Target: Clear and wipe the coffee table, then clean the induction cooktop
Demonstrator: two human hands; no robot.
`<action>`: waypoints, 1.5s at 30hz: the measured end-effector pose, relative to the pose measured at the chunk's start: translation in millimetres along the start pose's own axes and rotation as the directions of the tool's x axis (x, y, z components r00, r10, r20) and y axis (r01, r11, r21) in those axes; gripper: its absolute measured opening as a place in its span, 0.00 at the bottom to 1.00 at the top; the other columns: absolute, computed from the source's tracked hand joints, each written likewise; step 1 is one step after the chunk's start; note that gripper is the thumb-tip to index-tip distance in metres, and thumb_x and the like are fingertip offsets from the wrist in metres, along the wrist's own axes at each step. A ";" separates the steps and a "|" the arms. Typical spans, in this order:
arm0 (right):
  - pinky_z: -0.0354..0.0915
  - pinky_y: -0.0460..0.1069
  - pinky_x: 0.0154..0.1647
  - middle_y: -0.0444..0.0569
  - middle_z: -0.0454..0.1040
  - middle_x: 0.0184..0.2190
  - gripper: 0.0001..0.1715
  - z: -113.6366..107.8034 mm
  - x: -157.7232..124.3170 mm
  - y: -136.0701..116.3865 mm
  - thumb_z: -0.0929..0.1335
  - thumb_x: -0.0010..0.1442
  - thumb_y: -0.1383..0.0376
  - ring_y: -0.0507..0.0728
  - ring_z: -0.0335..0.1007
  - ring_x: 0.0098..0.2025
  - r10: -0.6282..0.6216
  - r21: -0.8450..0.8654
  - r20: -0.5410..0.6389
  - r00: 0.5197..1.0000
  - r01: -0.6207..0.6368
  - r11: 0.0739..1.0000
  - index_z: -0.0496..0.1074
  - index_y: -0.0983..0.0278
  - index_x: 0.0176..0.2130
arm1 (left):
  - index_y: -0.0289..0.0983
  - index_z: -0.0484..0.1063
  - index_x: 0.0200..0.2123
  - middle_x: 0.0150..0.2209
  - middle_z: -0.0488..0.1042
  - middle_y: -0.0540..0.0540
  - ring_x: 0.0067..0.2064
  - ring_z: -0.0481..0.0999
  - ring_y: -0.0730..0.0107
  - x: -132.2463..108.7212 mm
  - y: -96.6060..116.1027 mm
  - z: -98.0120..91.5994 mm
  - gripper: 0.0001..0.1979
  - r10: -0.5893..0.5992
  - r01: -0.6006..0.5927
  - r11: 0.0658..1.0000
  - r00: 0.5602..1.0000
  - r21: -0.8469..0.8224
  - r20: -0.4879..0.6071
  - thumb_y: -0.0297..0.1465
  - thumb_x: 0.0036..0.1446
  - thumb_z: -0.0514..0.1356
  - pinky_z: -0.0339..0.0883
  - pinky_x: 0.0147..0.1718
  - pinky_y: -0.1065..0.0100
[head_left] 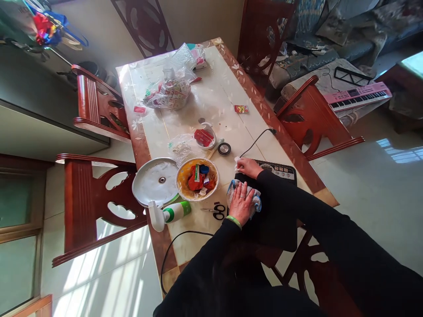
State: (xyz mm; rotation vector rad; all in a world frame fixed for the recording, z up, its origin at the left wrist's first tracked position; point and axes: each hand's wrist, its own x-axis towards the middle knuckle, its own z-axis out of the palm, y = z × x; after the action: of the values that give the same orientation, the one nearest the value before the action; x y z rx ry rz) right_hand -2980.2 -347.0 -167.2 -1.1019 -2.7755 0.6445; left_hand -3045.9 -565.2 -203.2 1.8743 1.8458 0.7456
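My left hand [241, 203], with a ring and a green bangle, presses on a bunched grey cloth [256, 205] with blue edging, its fingers curved over it. The cloth lies on the left part of a black induction cooker [277, 231]. My right hand [250, 168] is closed, pinching a crumpled white tissue [237, 164] at the cooker's far left corner. The right forearm crosses over the cooker and hides part of its control panel [280, 172]. Left of my left hand lie black-handled scissors [218, 212].
Nearby are a lined bin [180, 185] of wrappers, a round pot lid [148, 180], a spray bottle [176, 212] on its side, a black lid knob [224, 149] and a white bowl [213, 143]. Plastic bags [175, 92] lie farther back. Chairs [102, 202] flank the table [211, 97].
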 end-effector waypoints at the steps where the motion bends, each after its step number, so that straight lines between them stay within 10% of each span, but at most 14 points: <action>1: 0.60 0.46 0.41 0.46 0.79 0.37 0.07 -1.0 -3.0 3.0 0.75 0.59 0.73 0.55 0.73 0.39 0.002 0.001 0.000 1.000 -0.002 1.000 0.78 0.61 0.32 | 0.49 0.72 0.66 0.76 0.58 0.46 0.78 0.50 0.46 -0.2 -0.4 0.0 0.30 0.002 -0.002 1.000 1.000 -0.011 -0.007 0.26 0.61 0.66 0.55 0.73 0.38; 10: 0.63 0.47 0.44 0.48 0.79 0.42 0.10 6.4 -0.9 -2.7 0.72 0.62 0.74 0.55 0.74 0.43 -0.026 0.003 -0.017 1.000 0.026 1.000 0.81 0.60 0.38 | 0.42 0.63 0.72 0.79 0.51 0.39 0.79 0.44 0.45 -2.5 -4.6 5.9 0.34 0.033 -0.035 0.996 0.999 0.085 0.027 0.28 0.65 0.63 0.50 0.74 0.39; 18: 0.65 0.49 0.48 0.49 0.77 0.39 0.11 -25.9 -131.1 105.4 0.70 0.61 0.74 0.58 0.75 0.44 0.216 0.027 -0.187 0.958 -0.215 0.976 0.82 0.60 0.36 | 0.37 0.63 0.70 0.79 0.49 0.34 0.80 0.44 0.44 -0.2 -5.4 9.4 0.32 0.005 -0.009 0.995 0.999 0.102 0.039 0.27 0.64 0.62 0.52 0.73 0.38; 26: 0.65 0.48 0.48 0.49 0.79 0.42 0.09 14.8 -14.3 4.8 0.72 0.62 0.74 0.57 0.74 0.46 0.081 0.116 -0.137 0.987 -0.065 0.991 0.82 0.61 0.35 | 0.32 0.61 0.71 0.78 0.49 0.30 0.79 0.44 0.40 -0.4 -9.3 16.0 0.31 0.057 -0.062 0.960 0.998 0.274 0.026 0.30 0.68 0.60 0.54 0.72 0.38; 34: 0.66 0.50 0.47 0.50 0.77 0.38 0.11 -35.1 -152.9 130.7 0.70 0.59 0.75 0.59 0.74 0.43 0.239 0.077 -0.210 0.948 -0.227 0.971 0.82 0.61 0.34 | 0.32 0.63 0.71 0.78 0.49 0.30 0.79 0.45 0.40 -0.3 -12.8 19.5 0.30 0.078 -0.079 0.943 0.997 0.323 0.016 0.31 0.69 0.60 0.55 0.72 0.39; 41: 0.66 0.49 0.50 0.49 0.79 0.41 0.11 1.5 -53.9 47.4 0.71 0.60 0.74 0.58 0.73 0.46 0.096 0.106 -0.168 0.981 -0.079 0.991 0.83 0.60 0.35 | 0.30 0.62 0.72 0.78 0.47 0.28 0.79 0.43 0.39 0.6 -11.6 19.8 0.32 0.072 -0.076 0.929 0.997 0.361 0.024 0.30 0.67 0.62 0.52 0.72 0.38; 45: 0.66 0.50 0.50 0.49 0.79 0.39 0.10 -16.7 -96.3 84.5 0.72 0.59 0.74 0.58 0.73 0.45 0.090 0.112 -0.170 0.981 -0.072 0.991 0.82 0.61 0.33 | 0.31 0.62 0.72 0.78 0.47 0.28 0.79 0.43 0.40 0.5 -10.5 16.8 0.32 0.082 -0.089 0.924 0.996 0.372 0.035 0.30 0.67 0.61 0.53 0.72 0.38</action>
State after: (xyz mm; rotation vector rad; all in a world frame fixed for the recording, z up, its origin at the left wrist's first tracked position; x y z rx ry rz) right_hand -2851.7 -350.9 -179.9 -1.1930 -2.5311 0.6593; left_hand -3043.6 -562.8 -222.8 2.1974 2.0152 0.4192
